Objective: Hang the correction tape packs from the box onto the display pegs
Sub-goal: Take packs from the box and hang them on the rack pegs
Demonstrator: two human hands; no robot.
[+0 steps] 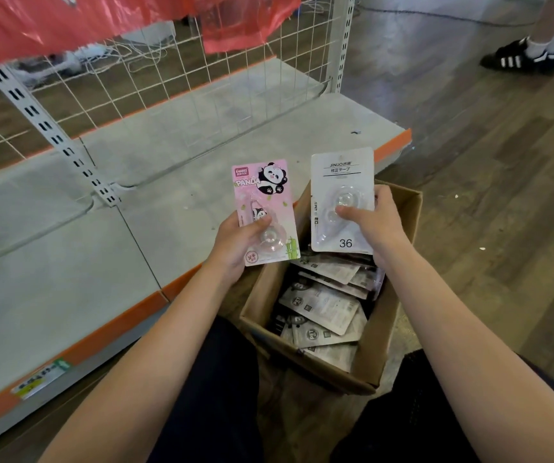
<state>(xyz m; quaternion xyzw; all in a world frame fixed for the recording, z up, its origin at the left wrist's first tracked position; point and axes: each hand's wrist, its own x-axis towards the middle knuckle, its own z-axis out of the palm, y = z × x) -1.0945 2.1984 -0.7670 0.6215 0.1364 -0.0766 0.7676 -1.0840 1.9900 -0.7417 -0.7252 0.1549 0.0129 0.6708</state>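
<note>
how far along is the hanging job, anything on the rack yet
Nothing looks hung: the white wire grid panel shows no packs, and no pegs are visible. In hand: the left hand holds a pink panda-print pack, the right hand a white pack marked 36. Left: the brown cardboard box still holds many packs.

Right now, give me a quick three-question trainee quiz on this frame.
1. True or false: the left hand grips the pink panda pack.
2. Which number is printed on the white pack in the right hand? A) 12 B) 36 C) 50
3. Fill in: more packs lie in the cardboard ____.

Key: 1 true; 2 B; 3 box.
</note>
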